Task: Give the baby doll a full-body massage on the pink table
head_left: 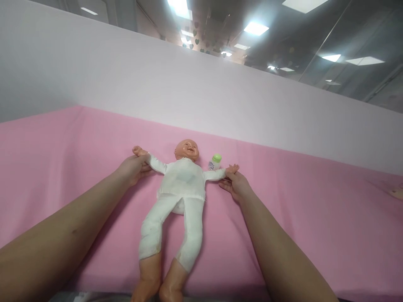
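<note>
A: Starting on the left, the pink sheet [47, 142] is stretching right across the surface, and a bare forearm is coming in low from the bottom corner.

B: And that forearm is leading to the left hand [134, 167]. It is closing around the wrist of the baby doll [179, 188], with the doll's small fist poking out just above the fingers.

A: The doll is lying flat on its back in the middle of the sheet, arms spread wide to both sides, head pointing toward the white partition [189, 92] behind.

B: It is wearing a white top and white leggings, and its bare feet are hanging toward the near edge at the bottom of the view.

A: Moving on, just beside the doll's head, a small white bottle with a green cap [215, 162] is lying on the sheet, close above the doll's outstretched arm.

B: Whether the bottle is touching that sleeve, I cannot tell from here.

A: Now the right hand [236, 184]. It is pinching the doll's other hand between thumb and fingers, so both hands are gripping the doll at once.

B: And at the far right edge something small and skin-coloured [397, 192] is resting on the sheet, well apart from everything else. It is too cut off to identify.
</note>
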A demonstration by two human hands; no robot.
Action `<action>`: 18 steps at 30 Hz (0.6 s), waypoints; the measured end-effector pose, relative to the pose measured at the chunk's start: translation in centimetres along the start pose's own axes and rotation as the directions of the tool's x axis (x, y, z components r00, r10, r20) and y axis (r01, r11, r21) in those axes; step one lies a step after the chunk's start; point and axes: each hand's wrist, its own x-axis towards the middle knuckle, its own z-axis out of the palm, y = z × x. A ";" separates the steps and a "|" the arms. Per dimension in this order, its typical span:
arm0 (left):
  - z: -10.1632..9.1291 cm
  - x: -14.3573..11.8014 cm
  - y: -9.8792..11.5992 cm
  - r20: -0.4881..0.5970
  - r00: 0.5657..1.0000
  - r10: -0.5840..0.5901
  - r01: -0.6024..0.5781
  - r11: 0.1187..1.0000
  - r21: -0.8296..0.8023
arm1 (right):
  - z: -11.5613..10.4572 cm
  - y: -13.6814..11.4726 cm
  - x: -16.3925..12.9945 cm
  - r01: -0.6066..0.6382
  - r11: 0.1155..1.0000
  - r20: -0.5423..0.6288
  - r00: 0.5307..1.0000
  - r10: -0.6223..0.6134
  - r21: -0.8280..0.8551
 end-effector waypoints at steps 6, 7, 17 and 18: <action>1.0 -3.7 0.9 0.425 0.840 0.338 -0.469 0.846 0.254 | 3.3 -0.7 -4.2 0.549 0.748 0.264 0.836 -0.481 -0.374; 1.3 -4.3 0.9 0.499 0.788 0.362 -0.557 0.764 0.325 | 3.8 -0.8 -4.9 0.635 0.647 0.366 0.773 -0.519 -0.422; 1.9 -5.3 1.2 0.787 0.534 0.308 -0.845 0.171 0.506 | 5.1 -0.9 -6.9 0.799 0.105 0.674 0.562 -0.479 -0.592; 1.9 -5.4 1.2 0.780 0.540 0.316 -0.841 0.180 0.510 | 5.1 -0.8 -6.8 0.797 0.123 0.663 0.568 -0.488 -0.592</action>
